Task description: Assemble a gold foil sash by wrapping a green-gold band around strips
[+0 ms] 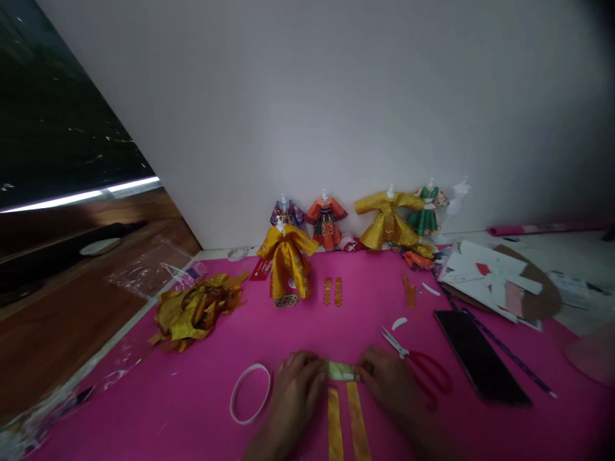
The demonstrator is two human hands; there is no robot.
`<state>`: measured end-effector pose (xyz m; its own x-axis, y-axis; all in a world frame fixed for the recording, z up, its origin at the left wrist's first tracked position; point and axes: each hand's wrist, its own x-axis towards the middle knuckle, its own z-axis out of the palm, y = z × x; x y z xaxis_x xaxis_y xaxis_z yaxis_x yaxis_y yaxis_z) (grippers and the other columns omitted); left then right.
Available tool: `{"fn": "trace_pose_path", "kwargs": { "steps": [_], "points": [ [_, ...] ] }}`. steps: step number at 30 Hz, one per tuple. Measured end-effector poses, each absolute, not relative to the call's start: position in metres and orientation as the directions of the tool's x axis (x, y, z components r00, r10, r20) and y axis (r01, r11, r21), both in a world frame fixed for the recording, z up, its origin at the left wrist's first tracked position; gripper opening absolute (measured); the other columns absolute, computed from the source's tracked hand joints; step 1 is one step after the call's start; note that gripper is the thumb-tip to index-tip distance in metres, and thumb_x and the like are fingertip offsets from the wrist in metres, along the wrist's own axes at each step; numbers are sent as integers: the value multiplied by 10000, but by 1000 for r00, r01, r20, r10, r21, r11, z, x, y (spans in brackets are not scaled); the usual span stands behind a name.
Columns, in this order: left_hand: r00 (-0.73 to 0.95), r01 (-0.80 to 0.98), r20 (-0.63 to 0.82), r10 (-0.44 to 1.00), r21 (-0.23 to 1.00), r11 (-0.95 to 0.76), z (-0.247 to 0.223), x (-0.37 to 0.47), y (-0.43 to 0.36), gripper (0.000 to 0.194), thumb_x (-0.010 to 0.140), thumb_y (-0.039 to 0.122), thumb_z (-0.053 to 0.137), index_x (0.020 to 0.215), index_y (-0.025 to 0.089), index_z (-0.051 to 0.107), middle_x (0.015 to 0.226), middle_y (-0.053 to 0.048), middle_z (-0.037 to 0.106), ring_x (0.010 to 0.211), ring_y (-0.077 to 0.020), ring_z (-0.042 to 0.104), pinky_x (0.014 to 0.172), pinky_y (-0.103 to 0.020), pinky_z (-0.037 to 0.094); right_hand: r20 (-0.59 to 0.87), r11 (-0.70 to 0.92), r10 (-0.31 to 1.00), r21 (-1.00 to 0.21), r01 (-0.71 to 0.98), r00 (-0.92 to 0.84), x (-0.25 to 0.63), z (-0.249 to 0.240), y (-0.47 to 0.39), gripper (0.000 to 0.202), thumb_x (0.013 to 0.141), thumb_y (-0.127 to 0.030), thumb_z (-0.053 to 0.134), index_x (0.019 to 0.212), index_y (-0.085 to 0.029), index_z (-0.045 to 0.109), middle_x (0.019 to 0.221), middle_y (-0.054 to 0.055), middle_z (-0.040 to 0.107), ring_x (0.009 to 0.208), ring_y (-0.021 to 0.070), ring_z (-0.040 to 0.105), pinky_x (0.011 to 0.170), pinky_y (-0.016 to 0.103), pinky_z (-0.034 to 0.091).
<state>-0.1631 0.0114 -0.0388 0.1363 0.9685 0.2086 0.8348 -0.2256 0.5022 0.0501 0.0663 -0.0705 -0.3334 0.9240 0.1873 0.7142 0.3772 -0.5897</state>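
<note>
A short, pale yellow-green strip (341,371) lies crosswise on the pink-topped table (202,397), spanning the gap between the left hand (295,389) and the right hand (387,379). The fingers (312,366) of the left hand are closed on its left end, thumb toward the wearer and the other fingers on the far side; those of the right hand are closed on its right end in much the same way. Both ends are hidden under the fingertips, so only the middle of the strip shows, running nearly straight from one hand to the other. Whether the strip is raised off the surface or pressed flat against it, I cannot tell. On the wearer's side of it, two longer gold strips (356,416) run down toward the lower edge of the view, between the forearms, their far ends close to the yellow-green one. A pale ring (250,394) lies just left of the left hand. Scissors (402,352) with red handles lie beside the right hand, blades pointing away, the handles partly behind that hand and forearm. A white curved piece (399,323) sits near the blade tips, and farther right are a dark phone (480,358) and a patterned pencil (509,352).
</note>
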Motion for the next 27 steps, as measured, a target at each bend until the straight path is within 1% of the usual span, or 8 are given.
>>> {"fn": "trace_pose_path", "kwargs": {
  "steps": [5,8,12,16,19,22,24,27],
  "points": [
    [-16,866,368,930,470,-172,-51,-199,-12,264,941,298,448,970,254,707,988,-81,716,937,-250,659,844,-402,532,247,431,902,-575,696,-354,51,-73,66,169,848,-144,536,759,-217,659,782,21,683,726,192,650,663,299,444],
    [-35,922,407,913,366,-128,-66,-231,-34,228,923,332,482,919,281,704,950,-70,726,929,-254,668,838,-404,538,353,467,882,-571,675,-312,50,-74,63,187,866,-137,507,780,-216,654,773,28,676,711,188,649,667,302,467],
    [-10,981,483,876,174,-85,-92,-271,-58,248,879,438,536,886,273,721,914,-66,743,859,-261,679,704,-371,546,588,572,782,-544,614,-207,51,-79,64,184,907,-195,484,800,-214,633,719,20,656,623,171,633,583,283,470],
    [38,990,524,851,95,-102,-108,-281,-65,268,865,440,561,957,249,724,960,-74,743,905,-260,664,733,-361,528,661,606,731,-512,610,-171,54,-86,69,240,935,-251,452,776,-204,625,659,18,632,597,171,624,564,278,480],
    [-40,987,540,841,152,-51,-106,-267,-65,286,909,413,500,905,240,727,927,-72,733,887,-258,647,765,-389,503,696,614,702,-488,620,-148,56,-90,72,241,930,-258,466,773,-198,639,649,16,632,601,172,633,606,283,501],
    [-132,967,508,851,255,-3,-94,-251,-65,408,944,460,422,779,230,716,878,-76,723,872,-265,632,774,-408,472,730,624,672,-465,628,-126,56,-91,73,240,923,-250,477,748,-203,635,658,18,642,619,174,640,641,292,514],
    [-190,936,504,843,353,0,-86,-242,-68,455,938,519,407,754,232,708,862,-75,722,862,-271,633,761,-408,470,751,634,650,-453,627,-114,55,-89,72,224,918,-227,483,749,-205,628,676,22,658,646,179,650,689,308,524],
    [-299,820,526,796,568,-67,-79,-231,-78,472,885,610,457,742,229,696,815,-67,718,808,-256,654,731,-372,504,787,662,608,-430,614,-104,54,-85,70,198,908,-192,494,759,-202,625,680,20,673,642,178,658,750,335,532]
  ]
}}
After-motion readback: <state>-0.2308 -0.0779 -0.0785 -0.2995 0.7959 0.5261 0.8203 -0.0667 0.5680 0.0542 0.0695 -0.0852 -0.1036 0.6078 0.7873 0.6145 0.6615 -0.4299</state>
